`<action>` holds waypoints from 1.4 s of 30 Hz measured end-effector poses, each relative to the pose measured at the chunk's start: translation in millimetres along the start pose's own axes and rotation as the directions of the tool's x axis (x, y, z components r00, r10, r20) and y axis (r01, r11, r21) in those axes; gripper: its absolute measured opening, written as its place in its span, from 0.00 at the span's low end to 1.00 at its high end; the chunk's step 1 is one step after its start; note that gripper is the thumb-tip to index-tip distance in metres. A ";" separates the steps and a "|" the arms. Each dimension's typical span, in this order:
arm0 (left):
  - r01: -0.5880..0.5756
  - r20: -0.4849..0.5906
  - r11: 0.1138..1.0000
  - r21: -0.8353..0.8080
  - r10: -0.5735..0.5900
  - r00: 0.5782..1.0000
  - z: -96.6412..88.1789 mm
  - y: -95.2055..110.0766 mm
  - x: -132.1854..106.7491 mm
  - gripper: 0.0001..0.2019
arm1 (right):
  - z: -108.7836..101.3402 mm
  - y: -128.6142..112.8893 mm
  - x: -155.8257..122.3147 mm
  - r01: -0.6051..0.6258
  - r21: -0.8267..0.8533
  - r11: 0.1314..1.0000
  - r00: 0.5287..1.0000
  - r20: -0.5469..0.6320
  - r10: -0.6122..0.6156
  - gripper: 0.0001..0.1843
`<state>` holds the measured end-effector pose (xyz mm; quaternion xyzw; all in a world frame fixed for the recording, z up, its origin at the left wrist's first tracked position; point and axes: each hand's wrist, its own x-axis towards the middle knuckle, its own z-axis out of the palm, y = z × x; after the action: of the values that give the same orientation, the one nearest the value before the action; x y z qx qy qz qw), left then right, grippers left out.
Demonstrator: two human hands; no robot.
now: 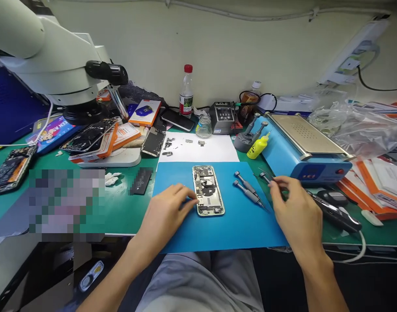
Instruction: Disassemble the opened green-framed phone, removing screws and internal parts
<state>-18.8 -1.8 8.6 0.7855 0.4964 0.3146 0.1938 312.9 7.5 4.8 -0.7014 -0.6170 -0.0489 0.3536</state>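
Beyond your lap (205, 281), your left hand (167, 213), fingers pressed together, steadies the opened phone (208, 190) at its left edge; right of the phone, your right hand (296, 213) pinches a slim tool (265, 176) beside 2 screwdrivers (247, 189).

Blue mat (218, 234) lies bare along its near edge; the opened phone (208, 190) takes the centre and two screwdrivers (248, 190) lie slantwise right of it. Far side is hemmed by a white sheet (218, 151) strewn with small parts (168, 145), the right by the blue heating machine (299, 151) and yellow bottle (258, 146). Left of the mat is bare green desk (120, 208), with the microscope (55, 56) looming over the far-left clutter.
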 end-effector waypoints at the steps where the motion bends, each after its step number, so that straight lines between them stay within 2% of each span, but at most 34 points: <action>1: -0.073 0.028 0.996 0.047 0.072 0.997 -1.0 5.8 -2.2 0.09 | -1.2 -1.2 -1.4 -0.036 0.044 0.998 0.998 -0.045 0.038 0.19; 2: -0.169 0.075 0.980 0.103 0.162 0.984 -1.5 12.9 -4.0 0.09 | -2.4 -2.6 -2.9 -0.064 0.090 0.994 0.994 -0.080 0.071 0.21; 4: -0.394 0.193 0.900 0.190 0.359 0.913 0.4 28.3 -5.3 0.10 | -4.8 -5.3 -6.3 -0.109 0.251 0.962 0.983 -0.117 0.142 0.27; 5: -0.466 0.245 0.856 0.222 0.414 0.877 3.1 35.2 -4.5 0.10 | -5.9 -6.3 -8.0 -0.127 0.344 0.930 0.979 -0.110 0.174 0.28; 7: -0.552 0.289 0.787 0.277 0.479 0.829 11.4 44.4 -0.6 0.10 | -8.0 -6.6 -11.1 -0.162 0.493 0.855 0.975 -0.053 0.216 0.21; 8: -0.556 0.296 0.774 0.304 0.478 0.827 16.3 46.2 1.9 0.09 | -8.9 -5.6 -12.1 -0.177 0.537 0.825 0.975 -0.018 0.221 0.16; 10: -0.514 0.276 0.785 0.344 0.439 0.855 25.4 45.0 5.6 0.08 | -10.8 -1.8 -12.2 -0.182 0.556 0.811 0.979 0.025 0.202 0.13; 13: -0.450 0.228 0.811 0.374 0.390 0.892 31.7 37.9 4.9 0.08 | -13.1 5.5 -4.8 -0.133 0.535 0.834 0.988 0.007 0.153 0.14; 16: -0.400 0.155 0.815 0.419 0.370 0.916 27.1 31.0 -3.7 0.08 | -13.7 10.5 11.5 -0.060 0.414 0.908 0.998 -0.004 0.068 0.18; 19: -0.283 0.047 0.840 0.463 0.295 0.954 16.9 24.9 -16.4 0.07 | -11.2 14.2 30.2 0.049 0.248 0.968 0.995 0.071 -0.068 0.19; 23: -0.137 -0.094 0.834 0.535 0.220 0.971 6.6 17.6 -31.4 0.11 | -6.1 23.3 47.2 0.262 0.152 0.953 0.927 0.236 -0.293 0.21; 27: -0.095 -0.212 0.876 0.473 0.217 0.953 1.0 10.8 -40.1 0.07 | -4.5 30.9 53.7 0.417 0.089 0.905 0.850 0.313 -0.422 0.22; 31: -0.067 -0.268 0.914 0.400 0.187 0.945 -4.2 1.7 -49.6 0.05 | -1.8 30.1 56.4 0.465 0.021 0.885 0.834 0.326 -0.446 0.19; 36: 0.012 -0.337 0.954 0.301 0.095 0.937 -2.3 -10.1 -63.6 0.05 | 0.5 24.4 59.9 0.436 0.019 0.900 0.856 0.299 -0.421 0.16; 39: 0.009 -0.323 0.964 0.265 0.080 0.943 -1.5 -16.7 -68.2 0.05 | -11.7 20.3 56.1 0.364 0.039 0.930 0.911 0.190 -0.365 0.14; 42: 0.016 -0.325 0.965 0.262 0.073 0.943 -4.1 -22.8 -69.1 0.04 | -40.5 21.4 41.1 0.255 0.036 0.966 0.967 -0.013 -0.255 0.14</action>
<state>-58.1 -54.3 -23.3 0.7471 0.5474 0.3772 -0.0021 356.7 19.4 46.4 -0.6093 -0.7014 -0.0854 0.3600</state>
